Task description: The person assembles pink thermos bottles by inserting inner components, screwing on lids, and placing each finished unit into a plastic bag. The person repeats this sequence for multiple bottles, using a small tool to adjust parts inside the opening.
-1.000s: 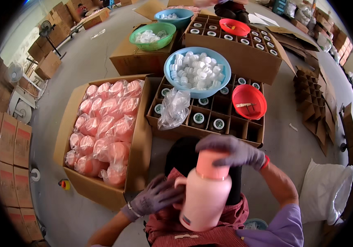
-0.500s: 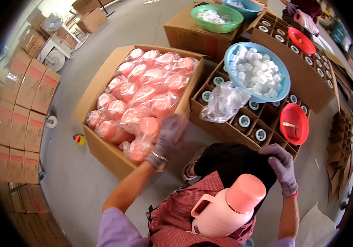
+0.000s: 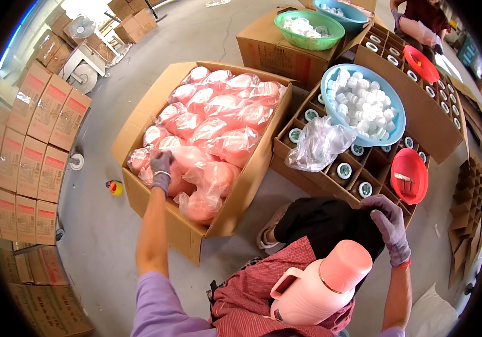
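Observation:
My gloved left hand [image 3: 161, 169] is in the near left part of a large carton [image 3: 122, 145], its fingers closed at the clear plastic bag [image 3: 180, 154] around one of the pink flasks. Several bagged pink flasks [image 3: 211, 128] fill this carton in rows. Beside my right knee, my gloved right hand [image 3: 389, 226] holds nothing; its fingers are loosely bent and apart from the thumb. A pink vacuum flask [image 3: 308, 297] with a handle and a cup lid leans in my lap, touched by neither hand.
At the right, a divided carton [image 3: 302, 181] holds white-capped items, a blue basin [image 3: 401, 121] of white caps, crumpled plastic [image 3: 319, 145] and a red bowl [image 3: 415, 194]. A green basin [image 3: 333, 40] stands behind. Stacked cartons [image 3: 30, 163] line the left. Another person [image 3: 420, 22] works far right.
My left hand has moved left across the carton, from its near right edge to the near left flasks, and its fingers have closed. My right hand stays by the knee. The whole view shifted slightly.

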Motion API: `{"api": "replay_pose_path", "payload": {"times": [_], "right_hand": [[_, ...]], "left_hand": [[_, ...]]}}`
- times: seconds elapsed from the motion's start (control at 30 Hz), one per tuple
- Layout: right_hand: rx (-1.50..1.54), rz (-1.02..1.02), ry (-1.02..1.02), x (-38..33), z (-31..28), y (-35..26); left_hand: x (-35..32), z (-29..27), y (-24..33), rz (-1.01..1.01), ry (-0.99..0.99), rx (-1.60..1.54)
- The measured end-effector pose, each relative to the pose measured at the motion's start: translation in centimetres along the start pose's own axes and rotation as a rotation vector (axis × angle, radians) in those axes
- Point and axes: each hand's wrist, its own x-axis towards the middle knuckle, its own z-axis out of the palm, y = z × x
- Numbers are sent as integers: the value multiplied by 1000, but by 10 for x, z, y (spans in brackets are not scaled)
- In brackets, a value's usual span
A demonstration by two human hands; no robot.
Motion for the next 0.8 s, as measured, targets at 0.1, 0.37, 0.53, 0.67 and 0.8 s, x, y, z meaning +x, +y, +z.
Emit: {"api": "replay_pose_path", "payload": {"times": [0.1, 0.37, 0.53, 0.67, 0.8], "right_hand": [[109, 33, -90, 15, 4, 2], [-431, -622, -69, 90, 60, -16], [-390, -700, -191, 102, 77, -9], [14, -494, 25, 97, 100, -20], [491, -231, 109, 116, 69, 4]], "left_hand": [[-12, -17, 118, -55, -168, -462], [-116, 137, 347, -27, -1047, -1188], [-102, 213, 390, 88, -881, -1442], [-124, 249, 382, 104, -560, -1243], [-233, 228, 321, 740, -707, -219]]}}
